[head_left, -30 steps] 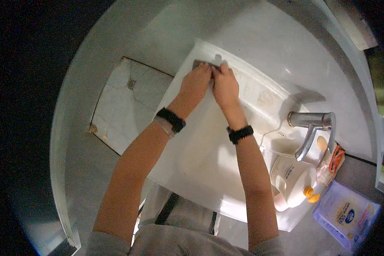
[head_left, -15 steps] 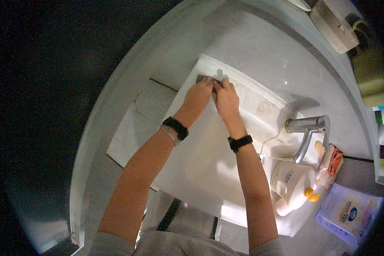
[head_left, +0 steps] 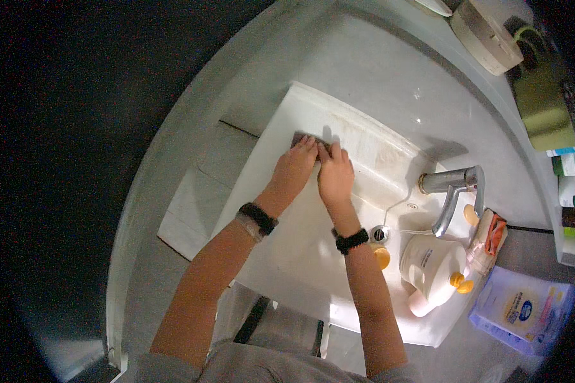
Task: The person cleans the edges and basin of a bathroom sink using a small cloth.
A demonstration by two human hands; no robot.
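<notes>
Both of my hands are together at the far-left part of a white washbasin (head_left: 281, 236). Between them is a flat, dark grey-brown scrubbing pad (head_left: 298, 136), pressed against the basin's surface. My left hand (head_left: 291, 168) has its fingertips bent over the pad's left part. My right hand (head_left: 336, 179) grips its right end, thumb beside the left fingers. Much of the pad lies hidden under the fingers. Brownish stains mark the basin's back ledge beyond my right hand. A dark band circles each wrist.
A chrome faucet (head_left: 450, 182) rises at the basin's right, near the drain (head_left: 379, 235). An orange round object (head_left: 381, 258) lies beside my right forearm. A white jug with an orange cap (head_left: 436, 268), an orange-and-clear packet (head_left: 492, 236) and a lilac package (head_left: 522, 311) stand further right.
Both hands have slid the pad a little nearer to me along the basin. My right forearm has shifted left, uncovering the drain and the orange round object. The view has turned slightly.
</notes>
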